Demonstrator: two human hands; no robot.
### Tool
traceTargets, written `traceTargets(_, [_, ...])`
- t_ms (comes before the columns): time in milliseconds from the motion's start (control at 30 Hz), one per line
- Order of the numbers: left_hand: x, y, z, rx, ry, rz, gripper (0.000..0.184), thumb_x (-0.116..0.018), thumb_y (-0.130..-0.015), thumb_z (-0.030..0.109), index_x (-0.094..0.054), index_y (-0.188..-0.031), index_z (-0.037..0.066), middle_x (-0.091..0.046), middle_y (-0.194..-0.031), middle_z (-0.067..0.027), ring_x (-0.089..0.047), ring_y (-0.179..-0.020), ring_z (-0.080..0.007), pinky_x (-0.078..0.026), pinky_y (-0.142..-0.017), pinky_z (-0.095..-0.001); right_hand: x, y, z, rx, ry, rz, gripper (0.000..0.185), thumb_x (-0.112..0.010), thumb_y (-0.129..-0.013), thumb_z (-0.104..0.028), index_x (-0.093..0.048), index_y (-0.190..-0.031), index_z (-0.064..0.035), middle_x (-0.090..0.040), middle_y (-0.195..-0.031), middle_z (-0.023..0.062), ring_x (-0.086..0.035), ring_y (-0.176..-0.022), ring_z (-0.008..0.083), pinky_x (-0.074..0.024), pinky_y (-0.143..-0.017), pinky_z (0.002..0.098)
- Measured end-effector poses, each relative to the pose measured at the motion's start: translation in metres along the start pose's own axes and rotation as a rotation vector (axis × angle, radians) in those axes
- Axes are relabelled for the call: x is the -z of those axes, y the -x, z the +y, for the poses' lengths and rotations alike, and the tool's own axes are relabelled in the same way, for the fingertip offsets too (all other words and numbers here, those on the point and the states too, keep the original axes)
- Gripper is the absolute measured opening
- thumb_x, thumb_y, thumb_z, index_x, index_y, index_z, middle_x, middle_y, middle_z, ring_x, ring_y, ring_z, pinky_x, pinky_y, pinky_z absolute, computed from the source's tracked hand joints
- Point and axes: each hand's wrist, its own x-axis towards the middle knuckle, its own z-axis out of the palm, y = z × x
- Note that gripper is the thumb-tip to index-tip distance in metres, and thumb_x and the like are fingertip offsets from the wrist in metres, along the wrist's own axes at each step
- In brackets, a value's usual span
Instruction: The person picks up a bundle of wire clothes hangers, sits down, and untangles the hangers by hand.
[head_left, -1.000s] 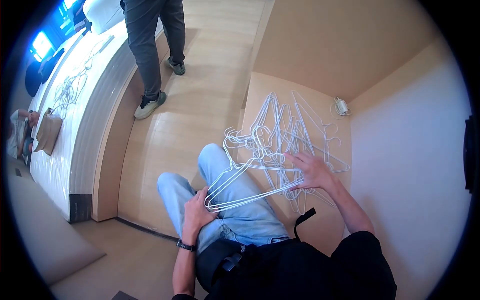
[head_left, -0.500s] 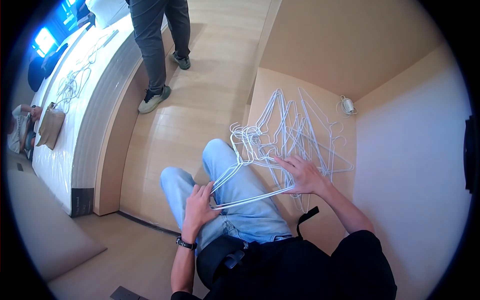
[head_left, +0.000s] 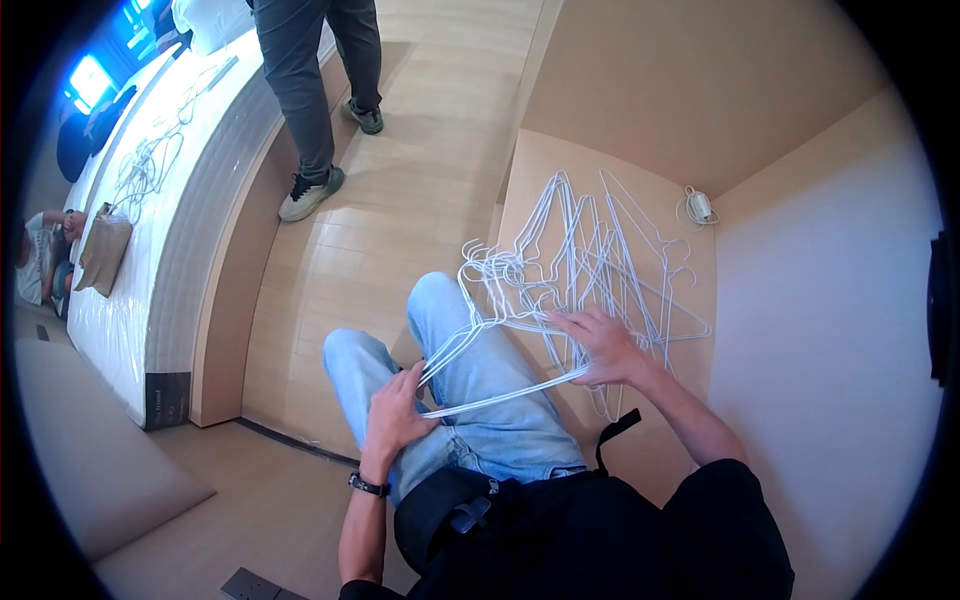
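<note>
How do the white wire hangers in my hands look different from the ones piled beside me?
The held hangers are lined up, their bottom bars close together; the piled hangers crisscross at many angles. The held hangers are stretched between your left hand and right hand above your jeans, while the piled hangers lie on the wood-toned surface. Both sets are thin white wire with hooks.

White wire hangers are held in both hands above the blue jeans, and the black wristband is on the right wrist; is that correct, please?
Not quite: the head view shows the black wristband on the left wrist, not the right. The white wire hangers are as you describe.
</note>
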Motion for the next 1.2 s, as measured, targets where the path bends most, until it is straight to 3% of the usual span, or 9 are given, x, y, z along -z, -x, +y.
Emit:
traceTargets(233, [0.004, 0.002, 0.004, -0.003, -0.061, 0.014, 0.072, -0.08, -0.062, 0.019, -0.05, -0.125, 0.005, -0.059, -0.087, -0.0068, -0.062, -0.082, -0.0263, -0.051, -0.07, -0.0373, -0.015, -0.015, -0.018, 0.072, -0.064, 0.036, 0.103, -0.086, -0.057, -0.028, -0.038, -0.145, -0.0062, -0.055, -0.124, 0.0133, -0.052, -0.106, 0.0305, -0.0448, -0.095, 0.0383])
traceTargets(400, [0.007, 0.004, 0.007, 0.008, -0.102, 0.003, 0.063, -0.077, -0.065, 0.018, -0.051, -0.121, 0.004, -0.06, -0.09, -0.0106, -0.062, -0.086, -0.03, -0.051, -0.072, -0.0398, -0.027, -0.019, -0.026, 0.082, -0.097, 0.055, 0.103, -0.085, -0.058, -0.027, -0.035, -0.146, -0.0059, -0.05, -0.132, 0.0161, -0.049, -0.121, 0.0346, -0.0425, -0.101, 0.0411])
traceTargets(567, [0.005, 0.011, 0.001, -0.031, -0.165, -0.089, 0.057, -0.073, -0.069, 0.015, -0.049, -0.119, 0.0, -0.06, -0.092, -0.0173, -0.061, -0.088, -0.0355, -0.051, -0.076, -0.0443, -0.021, -0.027, -0.039, -0.06, -0.361, -0.089, 0.097, -0.08, -0.068, -0.044, -0.036, -0.145, -0.0063, -0.044, -0.139, 0.0202, -0.042, -0.132, 0.0375, -0.037, -0.109, 0.0419])
traceTargets(600, [-0.004, 0.013, -0.003, -0.057, -0.112, -0.019, 0.048, -0.07, -0.07, 0.017, -0.054, -0.113, 0.003, -0.061, -0.091, -0.0142, -0.062, -0.084, -0.0348, -0.051, -0.07, -0.0431, -0.025, -0.035, -0.044, -0.103, -0.36, 0.031, 0.082, -0.08, -0.069, -0.037, -0.047, -0.138, -0.0074, -0.054, -0.129, 0.0214, -0.056, -0.116, 0.0371, -0.0466, -0.098, 0.0406])
traceTargets(667, [-0.005, 0.009, 0.004, -0.221, -0.087, 0.055, 0.058, -0.07, -0.073, 0.016, -0.049, -0.126, 0.001, -0.06, -0.096, -0.0138, -0.062, -0.089, -0.0318, -0.051, -0.074, -0.0422, -0.031, -0.054, -0.047, -0.269, -0.512, 0.002, 0.051, -0.076, -0.073, -0.028, -0.062, -0.116, -0.0037, -0.066, -0.101, 0.0217, -0.067, -0.087, 0.0343, -0.0532, -0.076, 0.0412])
traceTargets(700, [-0.001, 0.008, 0.015, -0.214, -0.212, -0.003, 0.062, -0.068, -0.077, 0.016, -0.046, -0.132, -0.001, -0.059, -0.099, -0.0123, -0.061, -0.092, -0.0277, -0.051, -0.075, -0.0385, -0.04, -0.062, -0.043, -0.226, -0.52, 0.008, 0.051, -0.076, -0.073, -0.028, -0.062, -0.116, -0.0037, -0.066, -0.101, 0.0217, -0.067, -0.087, 0.0343, -0.0532, -0.076, 0.0412])
traceTargets(767, [0.005, 0.005, 0.028, -0.224, -0.338, 0.023, 0.064, -0.061, -0.073, 0.007, -0.044, -0.134, -0.005, -0.055, -0.097, -0.0092, -0.057, -0.089, -0.0224, -0.05, -0.072, -0.0324, -0.051, -0.075, -0.04, -0.275, -0.422, 0.15, 0.028, -0.073, -0.077, -0.026, -0.068, -0.091, -0.0025, -0.066, -0.072, 0.0185, -0.065, -0.063, 0.0364, -0.0507, -0.059, 0.0425])
traceTargets(1100, [0.027, 0.002, 0.049, -0.154, -0.587, 0.023, 0.06, -0.061, -0.084, 0.017, -0.041, -0.137, -0.003, -0.055, -0.101, -0.0122, -0.058, -0.093, -0.0262, -0.049, -0.076, -0.0356, -0.033, -0.089, -0.084, -0.264, -0.378, 0.162, 0.025, -0.069, -0.08, -0.03, -0.07, -0.079, -0.0052, -0.065, -0.074, 0.021, -0.063, -0.073, 0.0413, -0.0496, -0.064, 0.0493])
traceTargets(1200, [0.036, -0.004, 0.069, -0.087, -0.275, 0.048, 0.052, -0.061, -0.087, 0.023, -0.046, -0.13, -0.002, -0.058, -0.098, -0.0155, -0.06, -0.089, -0.0316, -0.05, -0.071, -0.0403, -0.051, -0.089, -0.075, -0.178, -0.313, 0.138, 0.027, -0.068, -0.08, -0.031, -0.07, -0.077, -0.0045, -0.065, -0.075, 0.0215, -0.063, -0.072, 0.0417, -0.0499, -0.065, 0.0505])
